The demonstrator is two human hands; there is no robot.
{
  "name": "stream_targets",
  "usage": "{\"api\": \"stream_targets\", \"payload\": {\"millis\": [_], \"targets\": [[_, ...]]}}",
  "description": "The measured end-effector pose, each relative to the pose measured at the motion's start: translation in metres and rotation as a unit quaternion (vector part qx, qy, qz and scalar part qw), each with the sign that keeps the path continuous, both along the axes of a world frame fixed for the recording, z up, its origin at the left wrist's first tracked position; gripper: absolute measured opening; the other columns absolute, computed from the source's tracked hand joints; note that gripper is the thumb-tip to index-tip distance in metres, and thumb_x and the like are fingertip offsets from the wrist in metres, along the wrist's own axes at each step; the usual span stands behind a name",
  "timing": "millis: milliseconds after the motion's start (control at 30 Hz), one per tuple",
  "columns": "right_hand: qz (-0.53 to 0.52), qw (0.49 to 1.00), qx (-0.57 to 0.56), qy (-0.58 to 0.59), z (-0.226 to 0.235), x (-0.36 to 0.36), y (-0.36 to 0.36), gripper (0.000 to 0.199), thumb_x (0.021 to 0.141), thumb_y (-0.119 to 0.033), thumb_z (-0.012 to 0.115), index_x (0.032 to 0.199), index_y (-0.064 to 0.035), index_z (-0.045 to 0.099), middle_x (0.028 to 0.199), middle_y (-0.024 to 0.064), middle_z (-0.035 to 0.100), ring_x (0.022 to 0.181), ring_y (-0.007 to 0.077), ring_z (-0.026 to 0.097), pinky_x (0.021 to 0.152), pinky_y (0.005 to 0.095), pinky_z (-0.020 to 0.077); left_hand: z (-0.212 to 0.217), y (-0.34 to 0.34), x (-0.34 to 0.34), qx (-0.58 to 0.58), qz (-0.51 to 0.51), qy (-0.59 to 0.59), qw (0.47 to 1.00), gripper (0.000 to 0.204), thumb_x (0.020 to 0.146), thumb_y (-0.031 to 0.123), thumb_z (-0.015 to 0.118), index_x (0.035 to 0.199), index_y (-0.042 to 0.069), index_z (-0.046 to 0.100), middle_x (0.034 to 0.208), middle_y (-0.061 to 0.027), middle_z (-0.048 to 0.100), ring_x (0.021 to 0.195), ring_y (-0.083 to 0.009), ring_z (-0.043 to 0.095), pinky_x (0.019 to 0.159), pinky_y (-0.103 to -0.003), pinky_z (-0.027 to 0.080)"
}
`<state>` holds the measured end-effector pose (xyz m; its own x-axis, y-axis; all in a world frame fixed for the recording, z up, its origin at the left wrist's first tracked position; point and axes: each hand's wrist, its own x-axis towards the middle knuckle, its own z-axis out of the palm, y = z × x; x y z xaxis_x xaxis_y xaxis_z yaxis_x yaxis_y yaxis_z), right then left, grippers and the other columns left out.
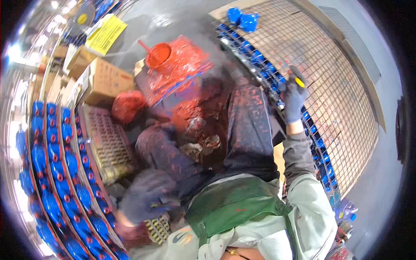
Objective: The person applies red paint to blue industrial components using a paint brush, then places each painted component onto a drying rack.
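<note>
My right hand [294, 97], in a grey glove, is raised over the near edge of a wire-mesh rack [342, 104]. Its fingers look curled, and a dark shape with a yellow patch [299, 82] shows at their end; I cannot make out what it is. A row of blue parts [269, 71] lines that edge, close to the hand. My left hand [149, 197], also gloved in grey, is low at the left beside my thigh, smeared by motion. Nearest it are a beige slotted crate [108, 145] and racks of blue parts with red rings [63, 167].
A red-coated tub [158, 55] with a stick stands on red-smeared plastic [186, 52] ahead. A red plastic bundle [128, 106] and a cardboard box [108, 80] lie left of it. Blue wrapped lumps [242, 19] sit at the rack's far end. A bottle [346, 210] is at the right.
</note>
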<state>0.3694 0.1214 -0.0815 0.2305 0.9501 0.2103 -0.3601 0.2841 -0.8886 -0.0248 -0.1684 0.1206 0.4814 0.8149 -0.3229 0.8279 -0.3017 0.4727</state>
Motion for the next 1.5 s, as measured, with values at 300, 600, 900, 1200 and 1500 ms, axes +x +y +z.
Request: {"api": "stream_targets", "payload": {"millis": [300, 600, 900, 1200, 1500], "targets": [[-0.116, 0.928, -0.012, -0.353, -0.082, -0.054, 0.195, 0.037, 0.081, -0.016, 0.071, 0.112, -0.0084, 0.052, 0.097, 0.0148, 0.065, 0.090, 0.0297, 0.065, 0.080, 0.0373, 0.0500, -0.174, 0.004, 0.024, 0.371, 0.302, 0.152, 0.865, 0.036, 0.084, 0.025, 0.064, 0.114, 0.007, 0.062, 0.127, -0.0149, 0.053, 0.124, -0.0409, 0.043, 0.109, -0.058, 0.028], [-0.230, 0.870, -0.192, -0.391, -0.080, -0.135, 0.301, 0.069, 0.073, -0.046, 0.077, 0.124, -0.0083, 0.049, 0.112, 0.0209, 0.064, 0.107, 0.0385, 0.062, 0.089, 0.0462, 0.0470, -0.173, 0.009, 0.008, 0.338, 0.383, 0.116, 0.852, 0.032, 0.083, 0.032, 0.063, 0.108, 0.012, 0.065, 0.118, -0.0108, 0.058, 0.117, -0.0355, 0.049, 0.106, -0.055, 0.030], [-0.238, 0.932, -0.142, -0.234, -0.124, -0.081, 0.310, 0.038, 0.084, -0.029, 0.071, 0.112, -0.0076, 0.057, 0.102, 0.0131, 0.065, 0.090, 0.0260, 0.064, 0.081, 0.0387, 0.0495, -0.184, -0.003, -0.002, 0.367, 0.390, 0.087, 0.840, 0.032, 0.084, 0.033, 0.061, 0.109, 0.015, 0.065, 0.118, -0.0093, 0.058, 0.116, -0.0344, 0.050, 0.104, -0.055, 0.033], [-0.204, 0.864, -0.029, -0.460, -0.031, 0.020, 0.111, 0.026, 0.084, -0.028, 0.074, 0.101, -0.0113, 0.064, 0.083, 0.0085, 0.066, 0.073, 0.0213, 0.063, 0.070, 0.0346, 0.0501, -0.155, 0.031, 0.014, 0.311, 0.363, 0.118, 0.871, 0.034, 0.078, 0.024, 0.069, 0.110, 0.013, 0.064, 0.117, -0.0116, 0.059, 0.114, -0.0355, 0.052, 0.102, -0.053, 0.035], [0.112, 0.830, 0.156, -0.524, 0.196, -0.004, -0.047, 0.030, 0.075, -0.026, 0.078, 0.096, -0.0093, 0.064, 0.077, 0.0078, 0.066, 0.066, 0.0217, 0.065, 0.063, 0.0318, 0.0497, -0.078, 0.157, 0.152, 0.215, 0.098, -0.401, 0.885, 0.063, 0.080, 0.036, 0.074, 0.129, 0.004, 0.052, 0.122, -0.0224, 0.058, 0.111, -0.0386, 0.057, 0.098, -0.046, 0.043]]}}
